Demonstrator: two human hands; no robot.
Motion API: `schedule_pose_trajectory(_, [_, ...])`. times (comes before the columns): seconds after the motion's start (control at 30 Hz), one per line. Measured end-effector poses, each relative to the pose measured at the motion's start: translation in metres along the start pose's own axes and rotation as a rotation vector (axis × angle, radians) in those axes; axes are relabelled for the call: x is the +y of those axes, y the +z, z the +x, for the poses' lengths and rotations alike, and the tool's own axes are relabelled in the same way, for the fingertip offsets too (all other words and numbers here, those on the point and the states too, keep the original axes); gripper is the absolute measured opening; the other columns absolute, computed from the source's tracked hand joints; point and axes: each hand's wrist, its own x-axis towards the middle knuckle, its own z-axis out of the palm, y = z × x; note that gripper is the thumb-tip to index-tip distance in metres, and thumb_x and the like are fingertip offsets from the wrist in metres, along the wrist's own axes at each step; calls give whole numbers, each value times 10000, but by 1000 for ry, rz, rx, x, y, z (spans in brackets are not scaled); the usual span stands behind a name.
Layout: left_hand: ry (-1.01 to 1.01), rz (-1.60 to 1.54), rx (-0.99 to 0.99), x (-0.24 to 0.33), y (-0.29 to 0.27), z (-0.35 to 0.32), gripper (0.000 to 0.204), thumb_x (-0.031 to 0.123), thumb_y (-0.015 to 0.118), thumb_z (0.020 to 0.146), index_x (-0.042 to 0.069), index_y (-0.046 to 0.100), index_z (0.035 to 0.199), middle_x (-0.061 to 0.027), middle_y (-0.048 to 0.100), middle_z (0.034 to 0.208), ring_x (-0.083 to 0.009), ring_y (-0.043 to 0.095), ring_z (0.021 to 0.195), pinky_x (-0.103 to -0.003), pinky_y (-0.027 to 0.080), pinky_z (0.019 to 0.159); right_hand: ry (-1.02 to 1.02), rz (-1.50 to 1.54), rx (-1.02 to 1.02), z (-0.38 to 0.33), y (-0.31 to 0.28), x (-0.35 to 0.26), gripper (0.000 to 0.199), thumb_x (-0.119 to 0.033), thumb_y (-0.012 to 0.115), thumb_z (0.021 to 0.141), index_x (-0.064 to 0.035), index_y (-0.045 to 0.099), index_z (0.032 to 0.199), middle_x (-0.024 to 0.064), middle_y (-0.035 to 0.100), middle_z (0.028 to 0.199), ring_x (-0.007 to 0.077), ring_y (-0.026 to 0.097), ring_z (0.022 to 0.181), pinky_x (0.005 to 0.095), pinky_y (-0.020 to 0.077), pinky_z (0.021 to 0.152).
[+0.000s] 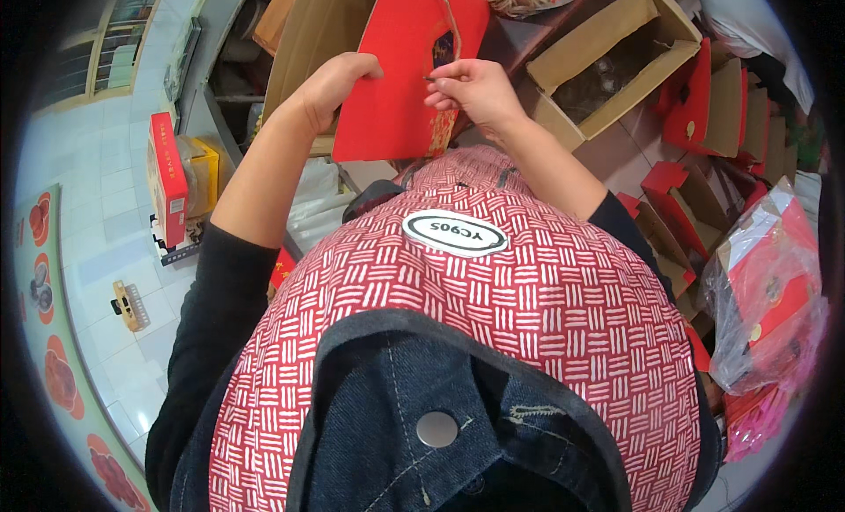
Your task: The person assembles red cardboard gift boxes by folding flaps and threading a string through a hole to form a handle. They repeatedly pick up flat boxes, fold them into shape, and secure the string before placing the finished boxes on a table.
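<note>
Panel of red card [392, 94] is held beyond the patterned apron [563, 287]. Its left edge is gripped by the left hand [333, 88], the thumb laid on the face — the state of the other fingers, hidden behind, cannot be told. Between thumb and fingertips of the right hand [475, 91], a small dark item [429, 79] is pinched, just below a beige cord [451, 23]. An open brown box [641, 89] is seen at right.

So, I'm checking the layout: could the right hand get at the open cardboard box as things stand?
Probably yes, reaching down: the open cardboard box lies to the right, with nothing visible between it and the right hand, which seems busy, though, pinching a small dark item by the red panel.
</note>
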Motion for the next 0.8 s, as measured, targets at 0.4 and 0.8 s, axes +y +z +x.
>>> schedule_pose_trajectory(0.4, [43, -20, 34, -7, -3, 3, 170, 165, 481, 746, 23, 520, 830, -44, 555, 752, -138, 545, 635, -291, 471, 596, -109, -189, 56, 7, 28, 13, 105, -47, 552, 812, 51, 560, 848, 103, 611, 706, 171, 634, 601, 258, 502, 509])
schedule_pose_trajectory(0.8, [-87, -425, -213, -8, -17, 17, 608, 593, 486, 795, 86, 554, 1123, -63, 613, 1017, -186, 592, 860, -297, 482, 719, -351, -898, 272, 8, 50, -6, 272, 12, 468, 695, 12, 437, 966, 262, 568, 762, 415, 584, 720, 474, 474, 592])
